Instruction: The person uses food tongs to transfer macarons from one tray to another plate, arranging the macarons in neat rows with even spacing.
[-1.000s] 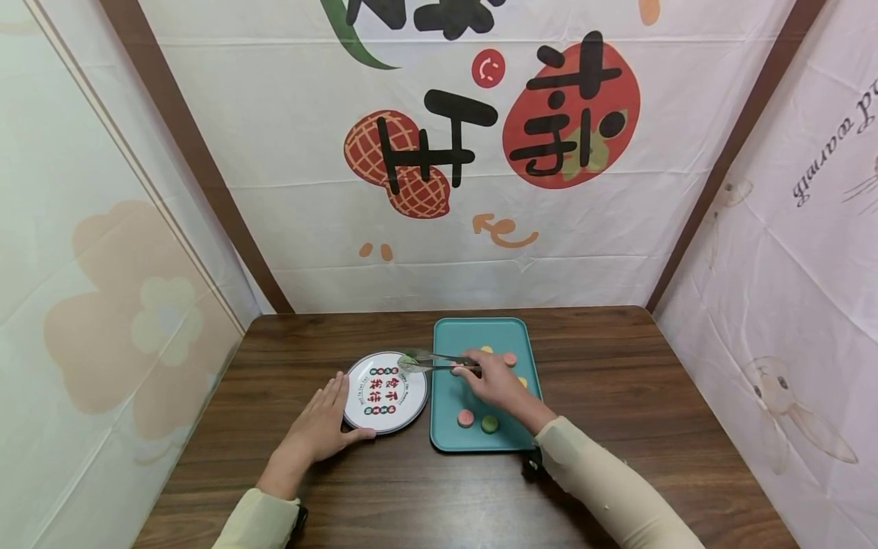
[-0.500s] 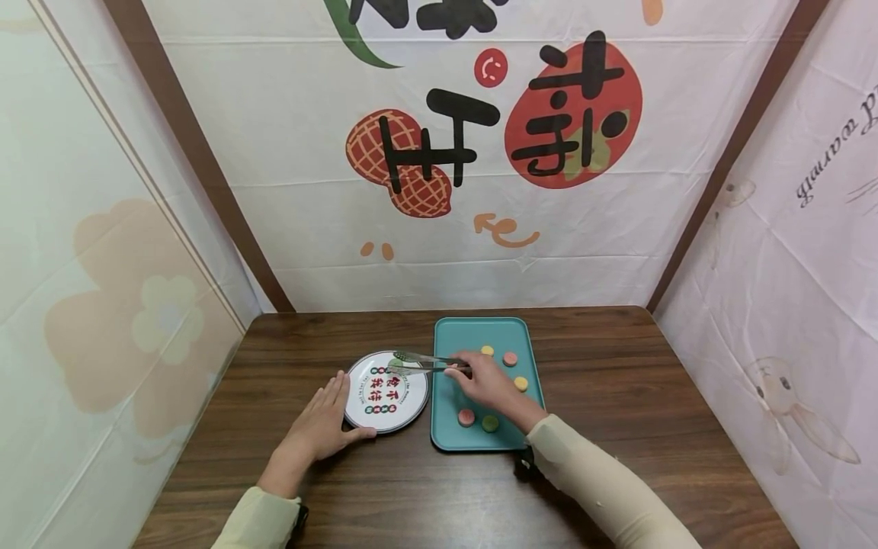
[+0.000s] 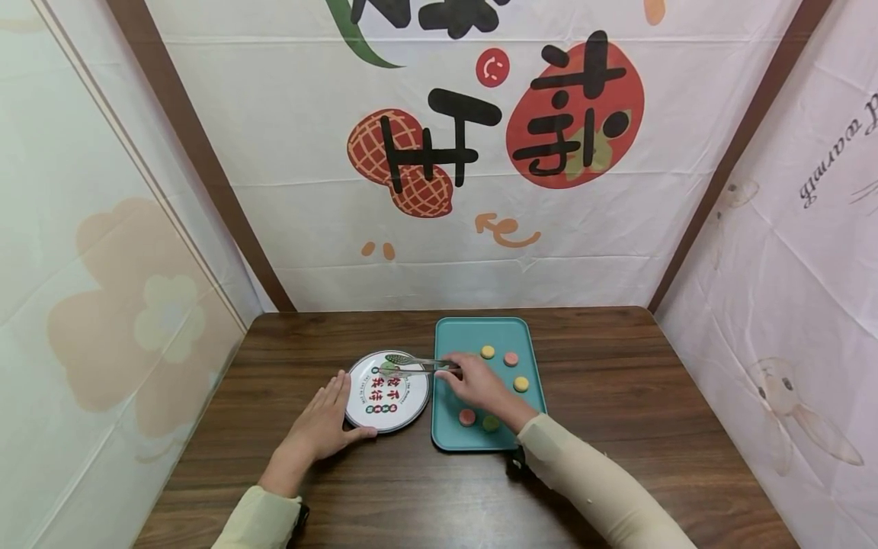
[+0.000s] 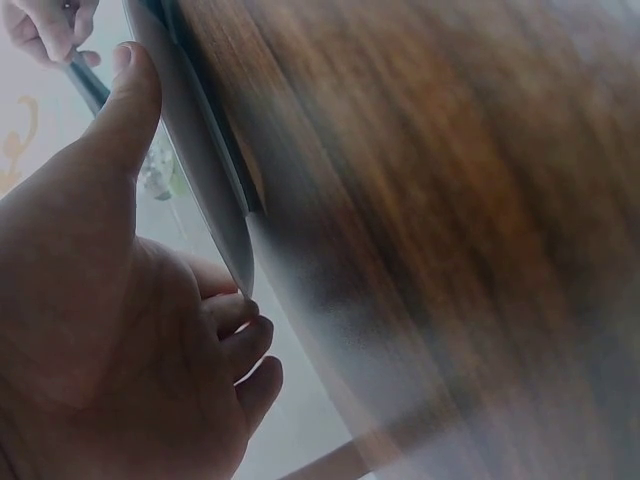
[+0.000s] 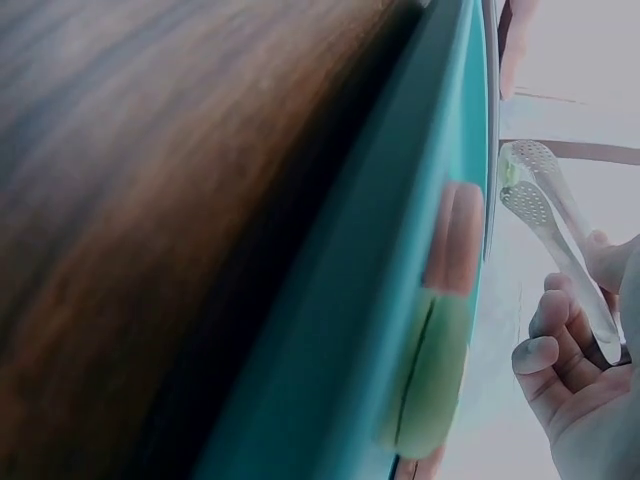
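My right hand grips metal tongs with perforated heads. The heads hover over the upper part of a round white plate printed with red characters. Between them sits a green macaron, partly hidden by the metal. At the plate's left side lies my left hand, its fingers along the rim and its thumb extended near the front edge. Beneath my right arm a teal tray carries several macarons, among them a pink macaron and another green macaron.
Yellow macarons and a further pink macaron lie on the tray's right half. Plate and tray stand close side by side on a dark wooden table. Printed white cloth walls enclose the table's back and sides.
The right hand has moved left, carrying the tongs and green macaron farther over the plate. More of the tray's yellow macarons now shows. The left hand stays in place at the rim.
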`<state>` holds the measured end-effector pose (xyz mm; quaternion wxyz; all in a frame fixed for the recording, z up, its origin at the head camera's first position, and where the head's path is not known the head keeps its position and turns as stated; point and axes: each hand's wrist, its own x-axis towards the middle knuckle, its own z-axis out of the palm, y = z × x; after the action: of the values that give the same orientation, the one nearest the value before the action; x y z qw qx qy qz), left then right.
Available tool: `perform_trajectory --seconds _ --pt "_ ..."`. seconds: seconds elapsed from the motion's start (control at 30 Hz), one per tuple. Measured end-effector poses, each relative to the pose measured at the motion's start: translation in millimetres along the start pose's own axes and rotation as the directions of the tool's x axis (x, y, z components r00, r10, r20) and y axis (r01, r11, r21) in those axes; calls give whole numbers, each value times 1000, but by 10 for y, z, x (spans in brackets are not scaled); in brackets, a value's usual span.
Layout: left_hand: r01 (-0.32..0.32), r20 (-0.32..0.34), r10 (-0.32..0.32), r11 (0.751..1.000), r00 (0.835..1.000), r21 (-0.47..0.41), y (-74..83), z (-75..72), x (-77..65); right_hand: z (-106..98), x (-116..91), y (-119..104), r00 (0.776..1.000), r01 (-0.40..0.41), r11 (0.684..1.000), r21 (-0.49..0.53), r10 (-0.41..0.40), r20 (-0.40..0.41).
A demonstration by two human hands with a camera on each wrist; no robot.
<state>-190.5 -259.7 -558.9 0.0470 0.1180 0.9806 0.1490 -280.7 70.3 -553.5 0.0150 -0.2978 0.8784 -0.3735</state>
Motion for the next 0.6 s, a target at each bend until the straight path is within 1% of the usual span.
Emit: perform_trajectory --seconds 0.2,0.6 --pt "4 9 -4 1000 1000 -2 10 -16 -2 44 49 -41 1000 20 1000 12 -20 15" --pt "3 10 -3 1000 1000 2 4 -7 -3 139 89 -90 1000 6 1000 20 -6 15"
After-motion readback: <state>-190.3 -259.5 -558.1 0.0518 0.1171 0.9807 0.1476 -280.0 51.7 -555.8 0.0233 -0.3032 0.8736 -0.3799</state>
